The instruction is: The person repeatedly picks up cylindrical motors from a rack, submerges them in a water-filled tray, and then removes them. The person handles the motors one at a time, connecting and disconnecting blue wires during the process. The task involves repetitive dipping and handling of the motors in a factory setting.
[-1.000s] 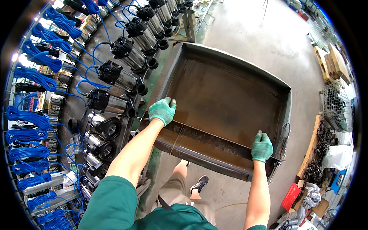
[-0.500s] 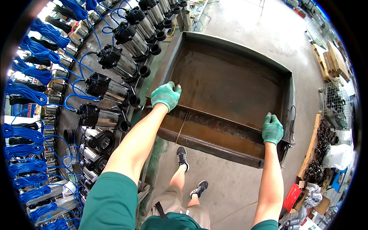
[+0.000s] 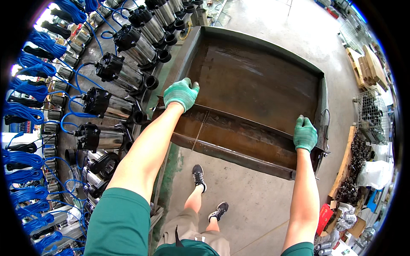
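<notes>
My left hand point(image 3: 182, 94), in a green glove, is closed around the left part of a thin metal bar point(image 3: 247, 128). This bar runs crosswise over a large rusty metal tray point(image 3: 188, 138) with raised grey and dark sides. My right hand point(image 3: 305, 134), gloved alike, is closed at the bar's right end, close to the tray's right wall. Inside, the tray looks brown and wet, with a shiny streak towards the far side. A thin rod point(image 3: 200, 130) crosses its near section. The undersides of my fingers are hidden.
On my left stand rows of steel-and-black pumps point(image 3: 113, 102) with coiled blue cables point(image 3: 27, 170), close beside the tray. A wire cage point(image 3: 370, 116), wooden boards point(image 3: 371, 70), a red box point(image 3: 324, 217) and a heap of dark parts point(image 3: 358, 170) line the right. My shoes point(image 3: 198, 177) are on the concrete floor.
The tray and both my hands have shifted slightly up in the picture, away from my feet. The pumps on the left have slid a little down and left. Both hands keep their grip.
</notes>
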Available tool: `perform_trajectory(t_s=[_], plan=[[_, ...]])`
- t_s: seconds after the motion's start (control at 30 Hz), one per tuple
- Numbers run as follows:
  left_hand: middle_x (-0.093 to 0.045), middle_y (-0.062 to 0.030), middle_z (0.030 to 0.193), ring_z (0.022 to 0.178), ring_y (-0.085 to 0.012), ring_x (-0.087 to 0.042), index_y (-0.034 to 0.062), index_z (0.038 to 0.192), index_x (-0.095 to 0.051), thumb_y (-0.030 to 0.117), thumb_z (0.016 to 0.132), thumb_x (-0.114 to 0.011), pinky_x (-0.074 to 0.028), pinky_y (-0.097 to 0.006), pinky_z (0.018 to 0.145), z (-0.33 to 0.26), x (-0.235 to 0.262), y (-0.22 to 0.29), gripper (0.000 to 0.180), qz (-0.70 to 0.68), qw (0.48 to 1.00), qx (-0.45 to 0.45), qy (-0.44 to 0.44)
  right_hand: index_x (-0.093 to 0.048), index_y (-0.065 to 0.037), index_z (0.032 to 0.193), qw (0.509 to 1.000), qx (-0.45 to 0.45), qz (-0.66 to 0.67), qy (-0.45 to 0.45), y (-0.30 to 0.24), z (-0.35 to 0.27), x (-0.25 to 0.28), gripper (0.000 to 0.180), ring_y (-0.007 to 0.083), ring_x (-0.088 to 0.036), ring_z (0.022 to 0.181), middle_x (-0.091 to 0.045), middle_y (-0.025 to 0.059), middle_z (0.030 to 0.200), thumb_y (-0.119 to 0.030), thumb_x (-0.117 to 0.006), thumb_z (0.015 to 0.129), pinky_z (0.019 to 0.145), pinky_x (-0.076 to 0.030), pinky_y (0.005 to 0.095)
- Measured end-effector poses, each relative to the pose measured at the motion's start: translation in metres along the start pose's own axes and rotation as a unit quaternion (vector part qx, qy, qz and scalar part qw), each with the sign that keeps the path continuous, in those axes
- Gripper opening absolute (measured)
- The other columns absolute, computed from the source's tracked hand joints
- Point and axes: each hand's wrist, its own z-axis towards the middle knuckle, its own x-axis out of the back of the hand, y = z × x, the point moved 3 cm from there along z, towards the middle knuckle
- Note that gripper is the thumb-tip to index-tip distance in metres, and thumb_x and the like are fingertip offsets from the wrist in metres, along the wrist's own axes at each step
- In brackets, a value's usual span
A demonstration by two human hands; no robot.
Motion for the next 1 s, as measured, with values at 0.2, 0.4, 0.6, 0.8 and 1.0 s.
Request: perform_trajectory(t_s=[0.2,0.4,0.6,0.8,1.0], plan=[[-0.077,-0.0158,0.108,0.105,-0.0392,-0.072,0.0140,0.107,-0.071,0.053,0.103,-0.053,-0.056,-0.051,0.091,0.007,0.001,0.004,0.043,0.005,1.000,0.000,-0.018,-0.070,-0.013,0.089,1.000,0.005,-0.008,-0.005,0.002,0.004,-0.004,0.047,0.0464,-0.070,0.085,-0.074,0.0196,0.087,-0.053,-0.050,0.105,0.073,-0.054,0.0574],[-0.077,-0.0161,0.109,0.106,-0.0393,-0.072,0.0138,0.108,-0.071,0.052,0.104,-0.052,-0.056,-0.051,0.091,0.002,0.003,0.004,0.043,0.007,0.999,0.002,-0.032,-0.070,-0.013,0.089,1.000,0.012,0.002,0.002,0.001,0.003,-0.002,0.045,0.0466,-0.070,0.086,-0.074,0.0201,0.089,-0.052,-0.051,0.104,0.074,-0.054,0.0574],[-0.077,-0.0179,0.107,0.105,-0.0408,-0.071,0.0140,0.108,-0.071,0.053,0.102,-0.055,-0.055,-0.053,0.091,-0.001,-0.003,-0.001,0.043,-0.007,1.000,-0.001,-0.019,-0.070,-0.013,0.089,1.000,0.004,0.008,0.001,0.005,0.000,-0.001,0.044,0.0477,-0.070,0.086,-0.073,0.0204,0.088,-0.051,-0.053,0.103,0.074,-0.054,0.0575],[-0.076,-0.0177,0.106,0.104,-0.0410,-0.072,0.0123,0.104,-0.070,0.050,0.102,-0.055,-0.055,-0.053,0.090,-0.013,-0.001,-0.002,0.040,-0.039,0.999,-0.015,-0.035,-0.070,-0.012,0.087,1.000,-0.008,-0.014,-0.017,0.013,-0.004,-0.001,0.043,0.0483,-0.069,0.085,-0.072,0.0215,0.086,-0.050,-0.055,0.102,0.074,-0.054,0.0574],[-0.076,-0.0163,0.104,0.099,-0.0403,-0.072,0.0120,0.102,-0.070,0.046,0.101,-0.058,-0.056,-0.054,0.086,-0.009,-0.006,-0.008,0.036,-0.057,0.998,-0.026,-0.033,-0.069,-0.012,0.087,0.999,-0.013,-0.030,-0.037,0.007,-0.004,0.003,0.041,0.0485,-0.069,0.086,-0.072,0.0223,0.087,-0.048,-0.055,0.102,0.074,-0.054,0.0582]])
